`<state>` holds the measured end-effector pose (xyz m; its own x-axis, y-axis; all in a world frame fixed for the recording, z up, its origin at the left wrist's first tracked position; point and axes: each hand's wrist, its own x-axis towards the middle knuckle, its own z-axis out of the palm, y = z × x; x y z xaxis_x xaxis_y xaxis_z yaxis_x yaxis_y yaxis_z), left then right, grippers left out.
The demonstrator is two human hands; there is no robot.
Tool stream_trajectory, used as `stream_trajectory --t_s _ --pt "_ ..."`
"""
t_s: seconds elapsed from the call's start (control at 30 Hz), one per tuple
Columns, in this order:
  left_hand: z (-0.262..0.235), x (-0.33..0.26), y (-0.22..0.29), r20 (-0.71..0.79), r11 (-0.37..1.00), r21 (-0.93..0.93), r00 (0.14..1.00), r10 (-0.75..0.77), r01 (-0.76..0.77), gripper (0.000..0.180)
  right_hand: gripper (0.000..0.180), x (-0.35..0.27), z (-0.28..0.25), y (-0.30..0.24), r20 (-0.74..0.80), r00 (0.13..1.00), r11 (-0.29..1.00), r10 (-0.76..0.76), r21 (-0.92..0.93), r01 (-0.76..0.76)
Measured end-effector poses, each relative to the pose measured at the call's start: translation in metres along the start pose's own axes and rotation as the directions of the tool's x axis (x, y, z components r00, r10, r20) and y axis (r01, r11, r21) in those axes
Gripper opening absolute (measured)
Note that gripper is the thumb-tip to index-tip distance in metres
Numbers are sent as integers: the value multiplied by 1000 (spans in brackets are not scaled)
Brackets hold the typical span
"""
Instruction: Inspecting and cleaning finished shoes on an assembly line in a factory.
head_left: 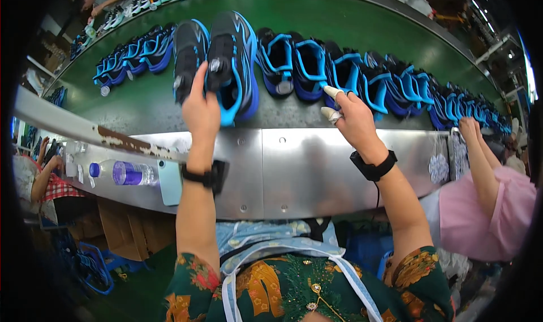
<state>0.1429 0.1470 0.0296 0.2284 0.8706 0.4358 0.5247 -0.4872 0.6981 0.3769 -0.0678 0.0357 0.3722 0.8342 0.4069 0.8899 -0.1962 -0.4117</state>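
Factory line: green belt (350, 22), steel ledge (305, 163) along its near edge. Black-and-blue shoe pair (226, 48): over the belt, left of a shoe row (399, 93). Left hand (201, 111): at the pair; closed grip, cannot tell. Right hand (357, 119): spread, apparently empty, finger cots (331, 115) by the row. Handling, as judged: steady both shoes together, clear of neighbours.

Black-and-bright-blue shoes (233, 50), green belt (283, 11), silvery ledge (305, 180), pale-mint phone (169, 185), dark-green floral sleeves (195, 282), pink garment (481, 214)
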Motion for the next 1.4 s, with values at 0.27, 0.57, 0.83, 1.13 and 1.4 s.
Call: stream_trajectory --t_s 0.27,0.57,0.83,1.13,1.4 --pt "81 216 -98 136 931 362 991 -17 -33 55 64 52 56 24 176 982 990 74 -133 -51" --pt "136 56 51 363 853 -302 775 517 -427 25 30 75 37 118 30 996 985 80 -156 -74" --pt "105 6 25 401 847 -275 747 531 -455 24 42 39 8 47 300 953 999 48 2 -51" --pt "-91 -140 30 655 870 -341 574 491 -355 29 17 -152 -7 -127 588 781 852 -210 502 -149" --pt "-78 -219 27 510 863 -320 697 504 -390 14 20 -91 -57 -75 581 780 837 -231 527 -145"
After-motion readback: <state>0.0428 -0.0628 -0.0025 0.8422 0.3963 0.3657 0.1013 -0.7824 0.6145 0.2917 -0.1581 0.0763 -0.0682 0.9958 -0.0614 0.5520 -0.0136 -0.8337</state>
